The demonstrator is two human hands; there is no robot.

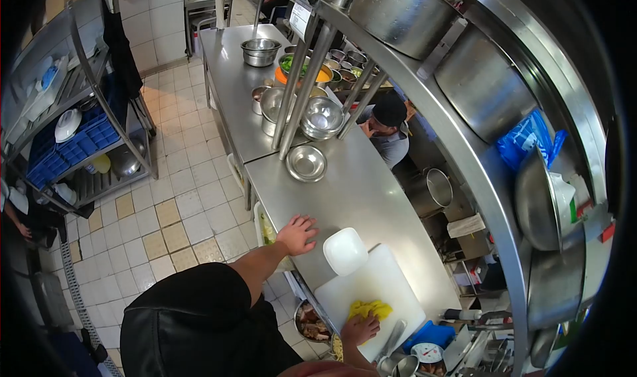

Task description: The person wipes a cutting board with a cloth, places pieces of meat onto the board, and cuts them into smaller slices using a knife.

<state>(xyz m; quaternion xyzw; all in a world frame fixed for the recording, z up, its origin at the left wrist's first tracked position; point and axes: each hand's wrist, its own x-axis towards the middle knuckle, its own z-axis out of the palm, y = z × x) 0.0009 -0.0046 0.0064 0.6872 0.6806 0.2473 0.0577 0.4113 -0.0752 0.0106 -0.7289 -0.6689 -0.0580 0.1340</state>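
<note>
My left hand [297, 235] rests on the steel worktable [358, 198] with its fingers spread, holding nothing. Just right of it is a white square bowl [345, 251], its edge by the white cutting board [405, 284]. Near the lower edge of the board, my right hand [359, 329] has its fingers curled onto a small heap of soft yellow food [371, 307], whose exact kind I cannot make out. A broad metal blade [396, 335], apparently a knife, lies to the right of that hand; its handle end is hard to see.
A shallow steel bowl [306, 163] and stacked bowls [322, 117] stand farther up the table. A steel shelf [491, 178] with large pots [484, 85] overhangs the right side. Across the table is a person in a dark cap [389, 109]. A rack with blue crates [93, 135] stands left.
</note>
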